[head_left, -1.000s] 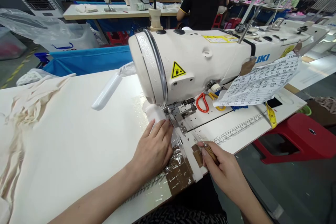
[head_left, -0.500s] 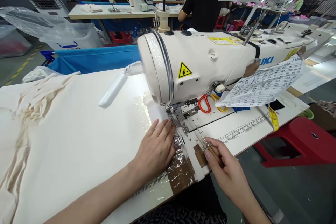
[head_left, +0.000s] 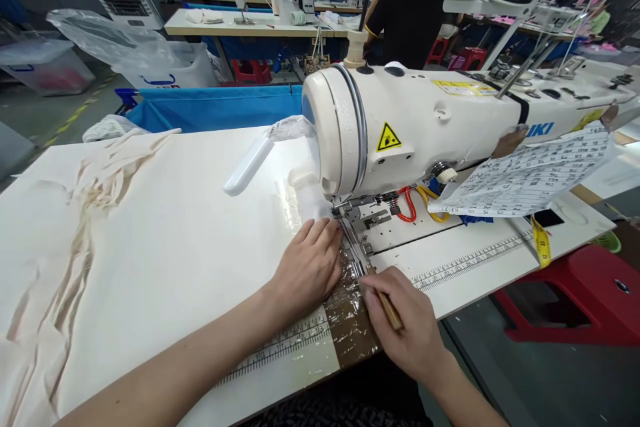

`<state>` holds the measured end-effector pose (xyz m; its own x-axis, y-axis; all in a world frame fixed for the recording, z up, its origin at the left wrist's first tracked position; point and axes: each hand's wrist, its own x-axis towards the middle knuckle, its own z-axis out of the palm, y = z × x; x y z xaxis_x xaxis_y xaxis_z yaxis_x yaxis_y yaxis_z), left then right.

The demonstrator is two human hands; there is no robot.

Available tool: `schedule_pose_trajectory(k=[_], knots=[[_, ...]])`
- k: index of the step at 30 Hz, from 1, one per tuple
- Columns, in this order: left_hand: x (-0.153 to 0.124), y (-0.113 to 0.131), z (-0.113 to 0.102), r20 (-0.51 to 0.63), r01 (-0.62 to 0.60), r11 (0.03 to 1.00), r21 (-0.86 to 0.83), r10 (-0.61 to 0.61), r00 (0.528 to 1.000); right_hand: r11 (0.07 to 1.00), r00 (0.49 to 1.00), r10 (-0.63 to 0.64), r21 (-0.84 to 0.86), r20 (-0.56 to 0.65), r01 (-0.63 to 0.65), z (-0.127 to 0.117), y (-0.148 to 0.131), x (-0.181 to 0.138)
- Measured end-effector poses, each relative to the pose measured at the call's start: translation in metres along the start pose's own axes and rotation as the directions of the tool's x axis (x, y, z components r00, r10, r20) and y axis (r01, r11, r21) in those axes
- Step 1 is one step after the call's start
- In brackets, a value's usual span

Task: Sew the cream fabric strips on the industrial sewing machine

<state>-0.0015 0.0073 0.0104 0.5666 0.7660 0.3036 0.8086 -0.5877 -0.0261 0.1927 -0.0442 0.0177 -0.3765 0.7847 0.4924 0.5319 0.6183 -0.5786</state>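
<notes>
My left hand (head_left: 311,265) lies flat on the worktop, fingertips beside the presser foot area (head_left: 343,210) of a white sewing machine (head_left: 400,127). Its fingers are stretched out and hold nothing visible; what lies under them is hidden. In my right hand (head_left: 403,310) is an awl (head_left: 390,310) with a wooden handle, held in a pinch. The awl's thin metal shaft points up-left along a narrow metal guide (head_left: 354,247) close to the needle; its tip is hard to make out. Clear film over brown tape (head_left: 353,320) covers the table edge between the hands.
Cream fabric strips (head_left: 100,193) lie at the left of the table. Near the machine are a white paddle-shaped piece (head_left: 249,165), red-handled scissors (head_left: 407,205), a handwritten sheet (head_left: 525,173) and a yellow tape measure (head_left: 541,243). A red stool (head_left: 580,300) stands right; a person (head_left: 407,20) sits behind.
My right hand has moved left with the awl, bringing it close to my left hand. A white strip running to the table's front edge no longer shows there. The whole view has shifted.
</notes>
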Motion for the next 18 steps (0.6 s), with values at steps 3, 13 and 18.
schedule_pose_trajectory(k=[3,13,18], knots=[[0.003,-0.002,0.000,0.032,0.039,0.999,-0.011,-0.038,0.999,0.989,0.998,-0.053,-0.140,0.025,0.056,0.011,0.000,0.009],[0.002,-0.004,0.000,-0.017,0.033,0.996,-0.083,-0.034,0.999,0.917,0.995,-0.042,-0.391,0.095,0.076,0.025,-0.001,0.022],[0.002,-0.004,-0.001,-0.015,0.030,0.996,-0.085,-0.031,0.999,0.882,0.992,-0.016,-0.465,0.128,0.074,0.026,-0.003,0.020]])
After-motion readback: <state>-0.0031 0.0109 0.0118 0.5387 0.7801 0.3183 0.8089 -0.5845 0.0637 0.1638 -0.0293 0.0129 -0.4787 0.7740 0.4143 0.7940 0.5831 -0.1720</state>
